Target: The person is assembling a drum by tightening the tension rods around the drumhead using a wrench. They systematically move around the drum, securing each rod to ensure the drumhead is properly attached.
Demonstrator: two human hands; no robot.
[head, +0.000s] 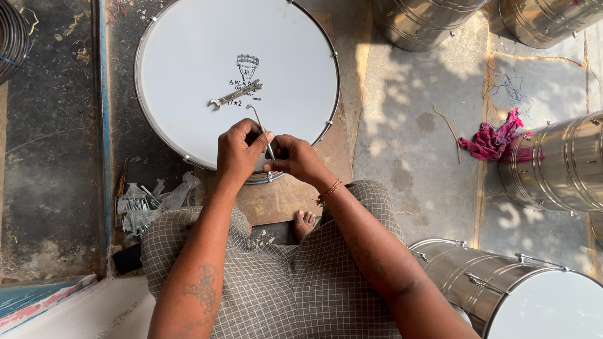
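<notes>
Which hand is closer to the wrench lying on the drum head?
Left. The left hand sits just below the wrench on the drum; the right hand is farther off, below and to the right, both pinching the hook rod.

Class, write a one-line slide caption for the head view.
Both hands, left and right, hold a hooked rod at a white drum's rim; a spanner lies on it.

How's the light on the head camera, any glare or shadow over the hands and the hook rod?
Head view: sharp, no blur; hard sunlight dapples the floor on the right; the drumhead is bright but not blown out; left hand, right hand and hook rod are evenly lit.
</notes>
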